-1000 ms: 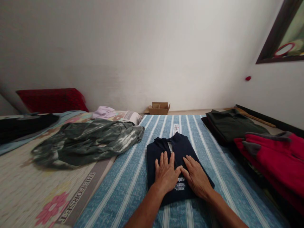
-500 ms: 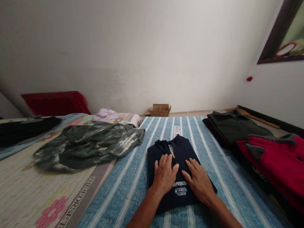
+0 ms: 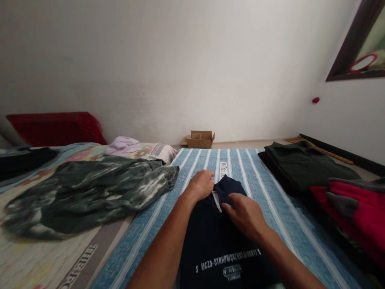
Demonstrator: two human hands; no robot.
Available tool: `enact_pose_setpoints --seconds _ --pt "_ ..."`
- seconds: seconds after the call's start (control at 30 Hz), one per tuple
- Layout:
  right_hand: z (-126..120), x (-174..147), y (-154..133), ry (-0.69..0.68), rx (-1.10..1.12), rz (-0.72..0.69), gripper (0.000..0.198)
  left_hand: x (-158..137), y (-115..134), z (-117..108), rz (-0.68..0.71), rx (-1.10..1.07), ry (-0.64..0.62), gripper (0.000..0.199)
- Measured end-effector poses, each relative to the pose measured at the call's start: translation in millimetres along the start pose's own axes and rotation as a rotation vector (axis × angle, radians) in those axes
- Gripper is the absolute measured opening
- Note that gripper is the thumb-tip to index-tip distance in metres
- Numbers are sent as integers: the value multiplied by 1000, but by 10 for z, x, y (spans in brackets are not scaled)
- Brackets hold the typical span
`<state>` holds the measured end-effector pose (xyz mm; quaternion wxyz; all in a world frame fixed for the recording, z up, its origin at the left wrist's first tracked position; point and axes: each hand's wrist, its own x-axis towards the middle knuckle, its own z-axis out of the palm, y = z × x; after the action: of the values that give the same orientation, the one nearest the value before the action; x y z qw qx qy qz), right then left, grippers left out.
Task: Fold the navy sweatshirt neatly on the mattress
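A folded navy pullover with a half-zip neck and white lettering lies on the blue striped bed cover, its collar away from me. My left hand is at the left side of the collar, with its fingers bent down and pressed together on the cloth; the fingertips are partly hidden. On the right side of the zip, my right hand rests over the pullover's chest. Its thumb and forefinger are apart, and I see nothing held between them.
A crumpled grey-green patterned garment lies to the left, with a lilac cloth behind it. At right are folded dark green clothes and a red-pink garment. An open cardboard box stands by the wall.
My left hand has moved up from the pullover's chest to its collar. My right hand has lifted from lying flat. The pullover appears nearer, with more of its lettering showing.
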<state>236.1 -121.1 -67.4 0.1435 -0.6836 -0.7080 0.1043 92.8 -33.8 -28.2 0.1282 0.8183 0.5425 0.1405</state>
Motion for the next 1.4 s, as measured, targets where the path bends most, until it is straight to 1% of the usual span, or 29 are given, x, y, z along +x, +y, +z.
enact_pose_setpoints --seconds 0.07,0.17,0.27,0.4,0.53,0.63,0.77,0.83,0.93,1.03,1.13,1.2,1.3,1.4 --pt "-32 240 -146 -11 -85 7 28 207 31 -3 -6 36 -12 28" --pt "66 487 -276 -18 -167 -4 28 494 47 107 -25 63 -22 31" --pt "243 557 -258 -18 -180 7 25 691 0 295 -9 55 -32 32" --pt "404 507 -98 28 -123 64 23 765 -126 495 42 27 -54 32" --pt "485 498 70 117 72 150 17 723 -221 598 63 -112 -42 39" --pt "558 554 178 153 276 167 14 698 -253 688 72 -241 11 41" --pt "645 636 297 180 561 172 11 704 -281 839 87 -338 92 44" --pt "665 654 335 195 685 177 12 711 -295 901 91 -376 119 44" --pt "663 650 359 215 849 222 13 714 -314 962 117 -417 150 40" --pt "638 628 360 207 1024 270 16 706 -320 991 190 -461 171 41" --pt "617 609 369 206 1153 288 22 692 -308 1001 278 -506 142 44" --pt "614 603 387 219 1220 279 25 685 -295 1001 293 -529 90 41" --pt "625 602 425 247 1307 267 28 688 -287 999 256 -569 30 36" --pt "640 603 460 266 1327 254 28 705 -295 1001 209 -612 15 35"
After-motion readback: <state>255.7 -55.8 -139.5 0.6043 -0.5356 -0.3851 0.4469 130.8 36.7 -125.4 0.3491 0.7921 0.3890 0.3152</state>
